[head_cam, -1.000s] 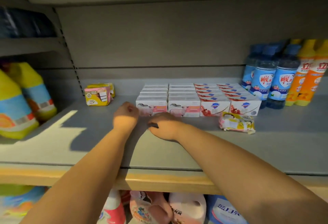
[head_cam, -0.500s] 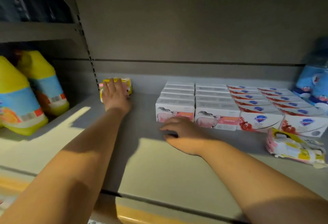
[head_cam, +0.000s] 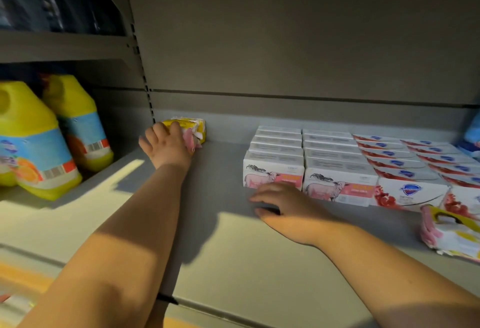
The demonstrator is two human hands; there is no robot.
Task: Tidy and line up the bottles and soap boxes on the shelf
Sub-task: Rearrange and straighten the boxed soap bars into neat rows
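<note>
Yellow wrapped soap pack (head_cam: pixel 193 130) sits well left of the white cardboard soap boxes (head_cam: pixel 275 169), open grey shelf (head_cam: pixel 220 172) between, left hand (head_cam: pixel 166 146) curled over it; right hand (head_cam: pixel 288 208) lies loose, empty, by their front edge.

Left hand (head_cam: pixel 166 146) moved from the near spot beside the right hand (head_cam: pixel 288 208), in front of the white soap boxes (head_cam: pixel 275 161), out far-left; now grips the yellow soap pack (head_cam: pixel 194 129).
</note>
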